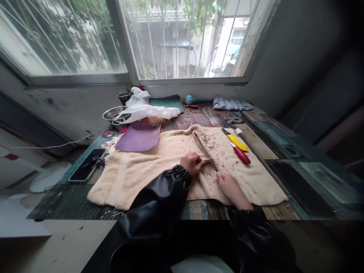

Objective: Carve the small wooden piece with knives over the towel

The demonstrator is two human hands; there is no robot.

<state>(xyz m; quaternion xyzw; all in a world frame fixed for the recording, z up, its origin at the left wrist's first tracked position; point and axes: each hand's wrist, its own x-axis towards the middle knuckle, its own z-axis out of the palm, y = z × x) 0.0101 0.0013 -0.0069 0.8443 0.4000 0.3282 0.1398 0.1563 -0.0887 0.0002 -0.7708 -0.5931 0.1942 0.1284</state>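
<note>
My left hand is closed over the beige towel, pinching a small wooden piece whose end pokes out past the fingertips. In my right hand is the near end of a long, thin dark file. The file slants away to the upper left and crosses the tip of the wooden piece, apparently touching it. Brown shavings lie scattered on the towel around the file. To the right, a yellow-handled cutter and a short tool with a red handle rest on the towel.
A purple sheet overlaps the towel's far left. Behind it are a white plastic bag, a metal bowl and a green mat. A phone with keys lies at left. Grey packaging sits below the barred window.
</note>
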